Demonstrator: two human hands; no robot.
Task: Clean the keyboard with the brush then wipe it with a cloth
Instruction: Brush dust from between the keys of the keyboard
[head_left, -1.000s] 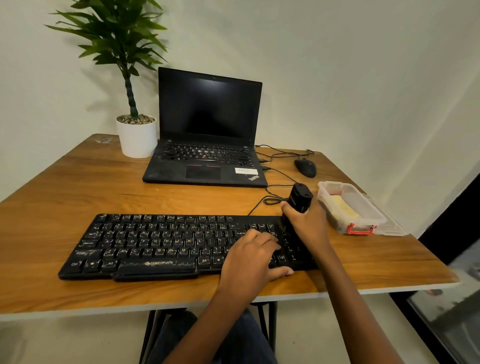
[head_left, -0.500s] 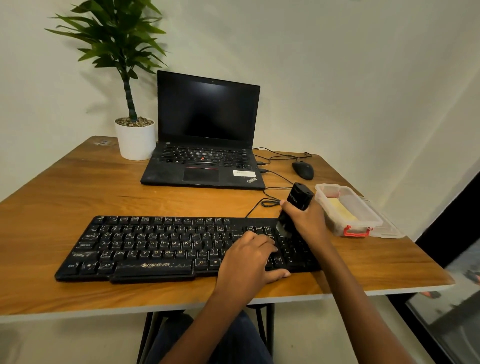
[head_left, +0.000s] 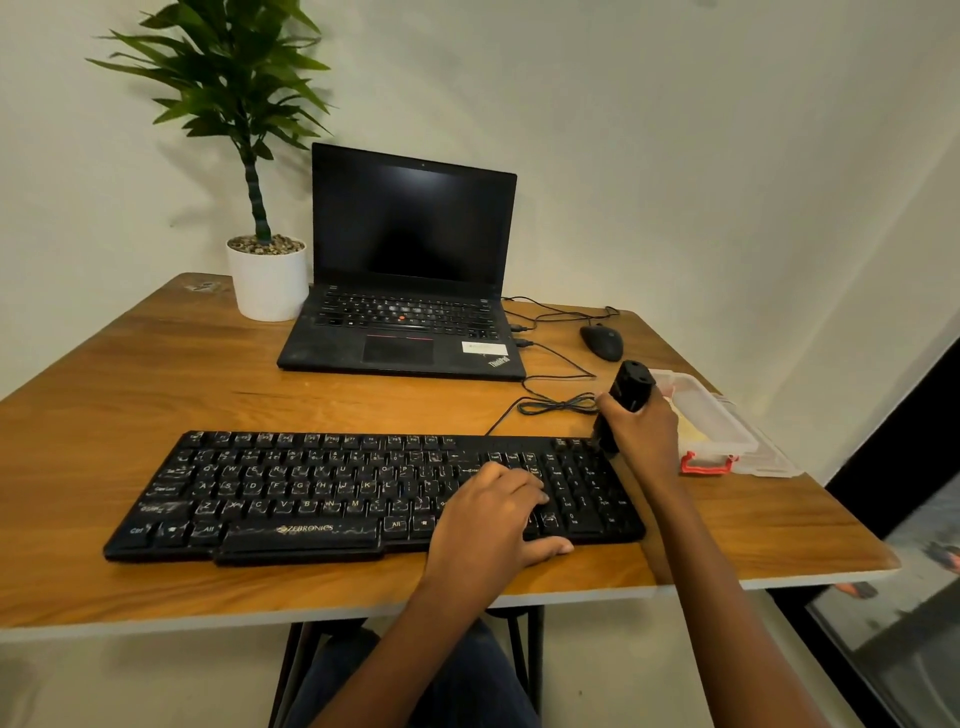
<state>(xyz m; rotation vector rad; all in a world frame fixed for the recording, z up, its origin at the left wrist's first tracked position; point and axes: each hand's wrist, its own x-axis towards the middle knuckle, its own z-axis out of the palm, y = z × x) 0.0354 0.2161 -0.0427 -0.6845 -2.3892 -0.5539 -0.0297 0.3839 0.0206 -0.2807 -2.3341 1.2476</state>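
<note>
A black keyboard (head_left: 311, 493) with dusty keys lies across the front of the wooden table (head_left: 130, 374). My right hand (head_left: 641, 436) grips a black cylindrical brush (head_left: 631, 387), held upright with its lower end at the keyboard's far right corner. My left hand (head_left: 493, 514) rests on the keys right of the middle, fingers curled down and thumb on the front edge. A clear plastic box (head_left: 711, 421) with a red latch holds something pale yellow, perhaps the cloth.
A black laptop (head_left: 405, 312) stands open at the back, a potted plant (head_left: 267, 275) to its left, a black mouse (head_left: 601, 342) to its right. Cables (head_left: 550, 400) loop between laptop and keyboard. The table's right edge is close to the box.
My right hand has carried the brush from the number-pad keys back and right, to the keyboard's far right corner. The left hand stays on the keys. The view has shifted slightly.
</note>
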